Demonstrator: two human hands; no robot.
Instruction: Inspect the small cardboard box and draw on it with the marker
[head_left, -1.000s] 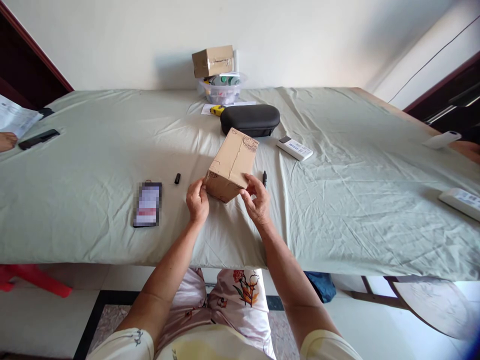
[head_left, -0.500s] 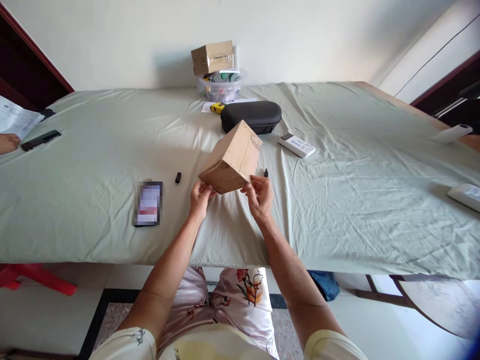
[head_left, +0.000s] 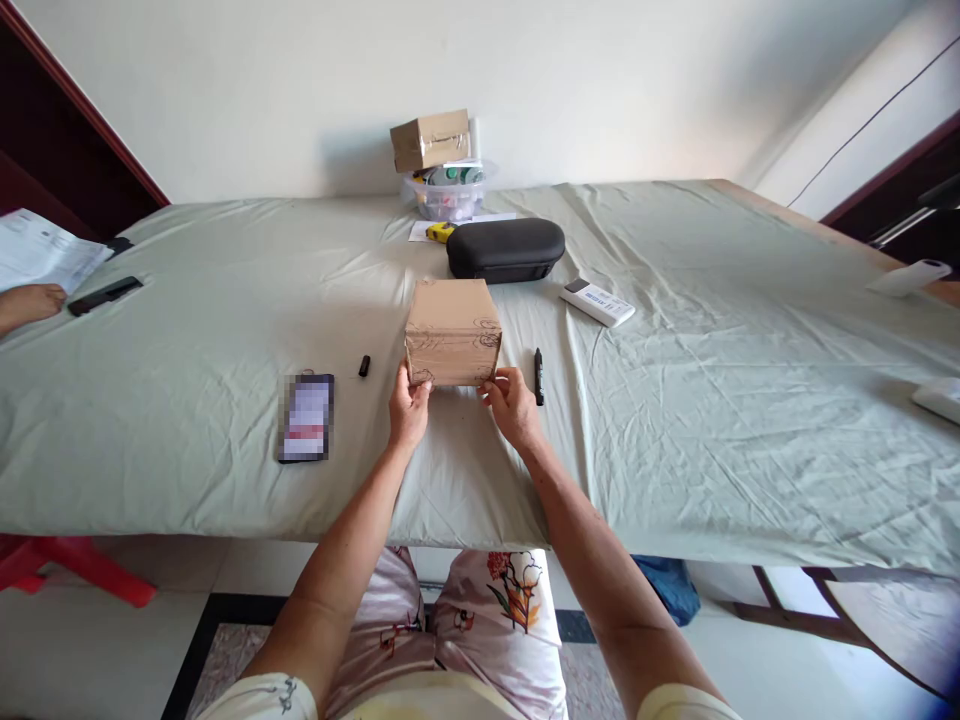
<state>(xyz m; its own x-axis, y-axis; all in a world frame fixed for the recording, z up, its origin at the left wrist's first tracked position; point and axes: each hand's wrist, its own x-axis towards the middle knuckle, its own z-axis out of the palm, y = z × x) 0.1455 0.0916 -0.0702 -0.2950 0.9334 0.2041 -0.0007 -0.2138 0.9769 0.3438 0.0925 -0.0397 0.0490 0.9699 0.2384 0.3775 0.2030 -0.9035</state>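
Observation:
A small brown cardboard box (head_left: 453, 345) with dark scribbled marks near its corners is in front of me, its near face squared toward me. My left hand (head_left: 409, 408) grips its lower left corner, thumb on the near face. At the lower right corner, my right hand (head_left: 512, 405) pinches the box with thumb and fingers. Whether its base rests fully on the cloth I cannot tell. Just right of my right hand lies a black marker (head_left: 538, 377). Its small black cap (head_left: 364, 366) is left of the box, beside a phone (head_left: 307, 418) with a blurred screen.
Behind the box lie a black hard case (head_left: 506, 248), a yellow tool (head_left: 440, 232) and a white device (head_left: 598, 302). A clear tub (head_left: 448, 200) at the wall carries another carton (head_left: 430, 140). At far left, another person's hand (head_left: 34, 307) touches papers near a dark phone (head_left: 105, 296).
The cardboard box has turned from a tilted, corner-on pose to a squared one and come lower. Both hands have kept hold of it. More of the marker now shows.

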